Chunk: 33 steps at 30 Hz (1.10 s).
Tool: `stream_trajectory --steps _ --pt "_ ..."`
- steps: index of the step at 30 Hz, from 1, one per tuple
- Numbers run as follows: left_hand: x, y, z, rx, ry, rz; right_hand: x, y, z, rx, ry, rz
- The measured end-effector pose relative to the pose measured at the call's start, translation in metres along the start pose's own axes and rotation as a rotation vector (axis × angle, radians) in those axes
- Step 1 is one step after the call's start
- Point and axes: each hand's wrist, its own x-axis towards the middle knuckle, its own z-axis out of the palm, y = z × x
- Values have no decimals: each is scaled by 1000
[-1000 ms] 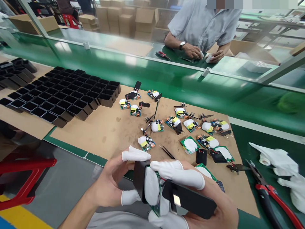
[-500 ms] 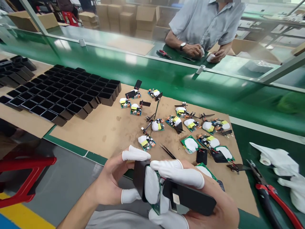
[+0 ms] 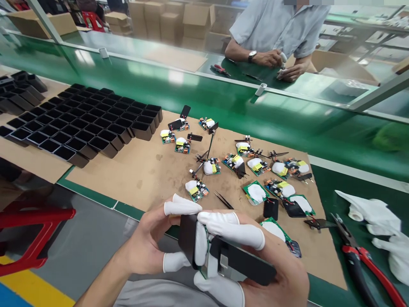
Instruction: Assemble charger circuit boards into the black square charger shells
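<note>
My left hand, with white finger cots on its fingertips, grips a black plastic housing between thumb and fingers. My right hand, also in white finger cots, pinches a circuit board coated with white compound. The board's left part sits inside the housing's mouth; its right part still shows. A black cover plate with a metal piece hangs against the right palm. Just beyond the hands, tweezers lie on the brown cardboard.
Several circuit boards with white compound and black plates lie on the cardboard. Rows of black housings stand at left. Red-handled pliers and white cloth-like scraps lie at right. Across the green bench, a person handles small white parts.
My right hand has moved left, pushing the circuit board deeper into the housing; less white compound shows. The cover plate shifted left with it. My left hand stays nearly still.
</note>
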Motion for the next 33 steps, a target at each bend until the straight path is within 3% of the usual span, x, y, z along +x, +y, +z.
stream_trajectory --steps 14,23,25,29,33 --pt "2 -8 3 -136 40 35 4 9 16 102 8 136" --pt "-6 -12 -18 -126 174 89 16 17 51 7 -54 182" --pt "-7 -13 -24 -95 244 106 13 26 68 -35 67 144" --pt "-6 -12 -31 -32 416 171 1 46 110 -108 467 -85" --pt "-4 -12 -36 10 549 222 -5 59 136 -264 531 -266"
